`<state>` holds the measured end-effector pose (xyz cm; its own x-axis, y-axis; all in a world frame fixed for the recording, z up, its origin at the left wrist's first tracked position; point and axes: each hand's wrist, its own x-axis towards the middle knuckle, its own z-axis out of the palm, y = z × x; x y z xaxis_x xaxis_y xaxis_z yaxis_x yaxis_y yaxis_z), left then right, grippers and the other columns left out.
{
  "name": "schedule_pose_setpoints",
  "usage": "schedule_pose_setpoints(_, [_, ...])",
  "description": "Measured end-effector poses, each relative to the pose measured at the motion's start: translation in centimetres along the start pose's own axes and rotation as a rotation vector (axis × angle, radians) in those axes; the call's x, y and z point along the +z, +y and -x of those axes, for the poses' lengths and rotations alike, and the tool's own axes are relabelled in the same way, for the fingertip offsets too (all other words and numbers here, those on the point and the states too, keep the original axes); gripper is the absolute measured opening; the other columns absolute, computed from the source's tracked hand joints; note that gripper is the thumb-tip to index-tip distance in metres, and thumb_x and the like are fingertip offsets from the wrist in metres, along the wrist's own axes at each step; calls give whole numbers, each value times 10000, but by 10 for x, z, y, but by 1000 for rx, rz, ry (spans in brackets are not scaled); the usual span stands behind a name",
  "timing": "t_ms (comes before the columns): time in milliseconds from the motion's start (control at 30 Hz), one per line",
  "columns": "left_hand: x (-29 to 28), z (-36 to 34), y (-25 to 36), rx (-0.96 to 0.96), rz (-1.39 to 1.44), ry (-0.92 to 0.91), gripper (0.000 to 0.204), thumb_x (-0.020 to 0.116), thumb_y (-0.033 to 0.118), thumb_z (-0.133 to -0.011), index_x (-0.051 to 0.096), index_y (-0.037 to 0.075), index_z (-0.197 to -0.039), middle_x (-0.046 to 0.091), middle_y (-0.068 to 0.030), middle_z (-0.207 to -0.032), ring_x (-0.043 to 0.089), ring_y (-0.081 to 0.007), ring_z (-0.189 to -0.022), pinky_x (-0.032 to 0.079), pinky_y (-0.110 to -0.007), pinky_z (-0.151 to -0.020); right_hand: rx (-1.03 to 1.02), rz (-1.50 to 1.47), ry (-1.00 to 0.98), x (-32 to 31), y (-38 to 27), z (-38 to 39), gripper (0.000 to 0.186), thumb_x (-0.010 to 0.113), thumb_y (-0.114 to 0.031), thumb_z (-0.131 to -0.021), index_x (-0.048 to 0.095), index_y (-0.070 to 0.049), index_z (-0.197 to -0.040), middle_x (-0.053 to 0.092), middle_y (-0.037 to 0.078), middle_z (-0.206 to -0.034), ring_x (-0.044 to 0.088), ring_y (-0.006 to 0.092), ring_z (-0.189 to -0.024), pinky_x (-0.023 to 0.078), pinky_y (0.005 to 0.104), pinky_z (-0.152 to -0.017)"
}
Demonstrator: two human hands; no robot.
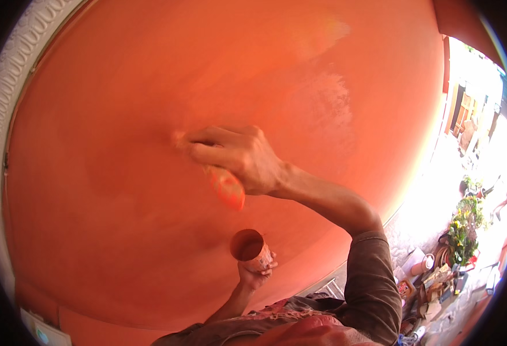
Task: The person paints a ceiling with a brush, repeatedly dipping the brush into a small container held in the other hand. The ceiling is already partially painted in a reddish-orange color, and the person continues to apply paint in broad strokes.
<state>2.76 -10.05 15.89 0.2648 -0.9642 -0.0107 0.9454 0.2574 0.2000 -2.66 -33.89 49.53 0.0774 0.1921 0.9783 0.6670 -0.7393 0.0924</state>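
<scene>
In front of me spreads a large orange wall (pixel 120 190), with a paler patch toward its upper right. Closed in a grip, my right hand (pixel 239 153) holds a paintbrush (pixel 227 187) whose paint-smeared orange handle hangs below the fist. Its bristle end points left at the wall and is blurred; whether it touches cannot be made out. Lower down, my left hand (pixel 256 278) is wrapped round an orange-stained paint cup (pixel 259 256). The cup's mouth faces up toward me, and its inside looks orange-brown.
White moulded trim (pixel 2 115) borders the wall on the left. A pale box-like object (pixel 42 328) is at the lower left. At right, past the wall's bright edge, are a leafy plant (pixel 466 230), a bucket (pixel 423 265) and cluttered objects. Metal rungs (pixel 331 288) show near my right elbow.
</scene>
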Motion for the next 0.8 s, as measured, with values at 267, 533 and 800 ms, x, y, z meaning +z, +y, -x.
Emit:
schedule_pose_setpoints(267, [1,-3,4,-60,14,26,666,601,542,-893,547,60,-1349,530,-173,-1217,529,-279,-903,517,-278,-613,483,-192,805,-163,204,58,183,703,-122,-908,655,13,-1019,674,107,-1030,656,179,-926,605,346,-797])
schedule_pose_setpoints(533, [9,-4,-2,-20,10,58,640,597,516,-887,525,69,-1340,526,-192,-1213,535,-290,-915,529,-261,-578,428,748,598,-224,237,89,239,631,-67,-811,737,-174,-996,756,32,-971,728,239,-894,572,346,-729])
schedule_pose_setpoints(800, [2,4,-3,-29,47,39,637,616,500,-887,547,65,-1347,521,-186,-1213,526,-285,-897,517,-274,-595,302,-242,347,-71,85,89,116,678,15,-844,713,-37,-940,703,127,-1045,691,260,-953,565,362,-778])
